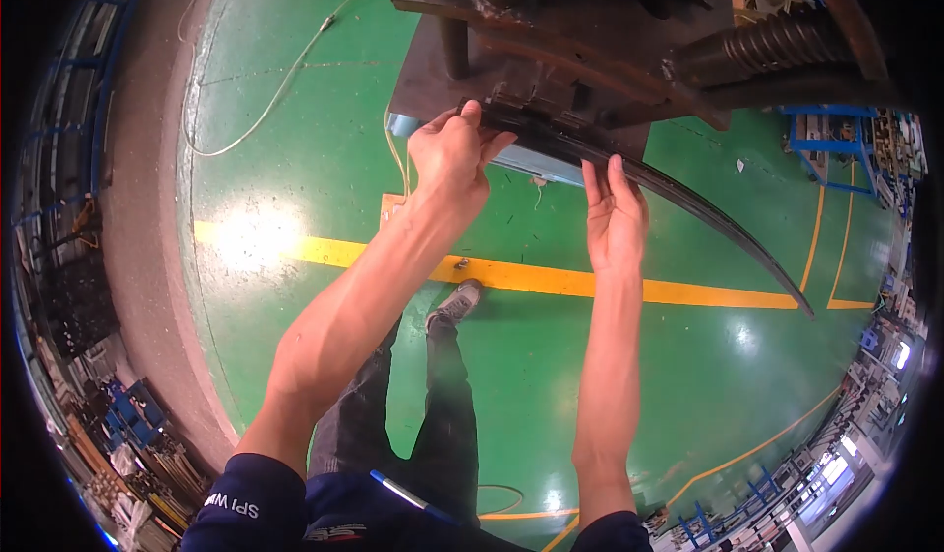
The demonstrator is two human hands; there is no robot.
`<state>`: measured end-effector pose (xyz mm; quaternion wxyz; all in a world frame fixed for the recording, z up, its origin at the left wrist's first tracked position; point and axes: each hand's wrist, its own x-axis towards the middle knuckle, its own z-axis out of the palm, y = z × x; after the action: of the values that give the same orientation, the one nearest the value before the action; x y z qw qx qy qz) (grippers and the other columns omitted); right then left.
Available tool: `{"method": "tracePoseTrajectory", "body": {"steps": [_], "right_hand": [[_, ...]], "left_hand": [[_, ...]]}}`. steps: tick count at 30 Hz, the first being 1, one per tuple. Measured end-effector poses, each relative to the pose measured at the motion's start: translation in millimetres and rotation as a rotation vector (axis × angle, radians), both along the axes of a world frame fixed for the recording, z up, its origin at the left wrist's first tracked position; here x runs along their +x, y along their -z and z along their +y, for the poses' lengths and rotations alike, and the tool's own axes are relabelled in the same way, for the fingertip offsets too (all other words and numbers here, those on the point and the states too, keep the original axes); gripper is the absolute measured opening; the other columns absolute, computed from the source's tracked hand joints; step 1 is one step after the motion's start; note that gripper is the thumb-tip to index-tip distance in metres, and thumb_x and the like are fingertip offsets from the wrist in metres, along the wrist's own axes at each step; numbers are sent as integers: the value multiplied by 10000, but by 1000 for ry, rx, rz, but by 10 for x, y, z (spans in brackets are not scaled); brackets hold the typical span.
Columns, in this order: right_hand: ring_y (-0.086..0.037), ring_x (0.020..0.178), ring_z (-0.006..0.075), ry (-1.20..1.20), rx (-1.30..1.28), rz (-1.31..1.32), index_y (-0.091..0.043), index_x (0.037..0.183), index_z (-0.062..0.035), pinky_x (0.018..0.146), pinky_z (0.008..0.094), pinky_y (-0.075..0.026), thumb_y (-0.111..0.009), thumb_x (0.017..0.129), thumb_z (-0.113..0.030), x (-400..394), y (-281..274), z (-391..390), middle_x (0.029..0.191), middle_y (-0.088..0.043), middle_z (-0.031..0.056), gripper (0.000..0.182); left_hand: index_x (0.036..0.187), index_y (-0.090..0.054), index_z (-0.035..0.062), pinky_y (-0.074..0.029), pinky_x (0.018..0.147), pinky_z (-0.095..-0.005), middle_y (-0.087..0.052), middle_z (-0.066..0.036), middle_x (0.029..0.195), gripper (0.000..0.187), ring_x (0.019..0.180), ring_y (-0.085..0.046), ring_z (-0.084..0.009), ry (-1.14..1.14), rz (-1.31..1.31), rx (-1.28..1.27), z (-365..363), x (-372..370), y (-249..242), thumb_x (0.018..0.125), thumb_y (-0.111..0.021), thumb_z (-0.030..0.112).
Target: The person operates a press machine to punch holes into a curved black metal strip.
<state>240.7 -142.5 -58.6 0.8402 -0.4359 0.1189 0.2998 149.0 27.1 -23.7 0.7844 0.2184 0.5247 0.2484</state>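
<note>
A long, dark, curved strip (708,208) runs from the metal press (580,46) out to the right, its far end hanging over the green floor. My left hand (454,154) is closed on the strip's left end, with the thumb on top. Further right, my right hand (617,213) holds the strip near its middle, with fingertips against its lower edge. The left part of the strip lies at the front edge of the press's lower plate, by some small dark fixtures. A light blue part (539,165) shows just below the strip.
A thick ribbed hose (767,51) is at the upper right. A pale cable (285,90) curves over the floor at the left. A blue rack (831,144) stands at the right. Shelves with stock (74,228) line the far left. A yellow line (531,277) crosses the floor.
</note>
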Motion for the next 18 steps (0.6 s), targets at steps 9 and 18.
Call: {"method": "tracePoseTrajectory", "body": {"steps": [9, 18], "right_hand": [[-682, 794, 230, 90, -142, -21, -557, 815, 27, 802, 359, -635, -676, 895, -73, -123, -162, 348, 849, -633, 121, 175], [-672, 796, 275, 233, -183, 151, -479, 791, 56, 796, 418, -645, -629, 899, 14, -26, -293, 526, 911, -591, 156, 190]], "left_hand": [[993, -518, -154, -636, 777, -404, -611, -221, 968, 202, 831, -663, -306, -51, 53, -16, 31, 124, -77, 961, -539, 43], [989, -523, -146, -653, 717, -416, -585, -186, 952, 162, 778, -647, -282, -85, 111, -68, 92, 219, -188, 926, -561, -2]]}}
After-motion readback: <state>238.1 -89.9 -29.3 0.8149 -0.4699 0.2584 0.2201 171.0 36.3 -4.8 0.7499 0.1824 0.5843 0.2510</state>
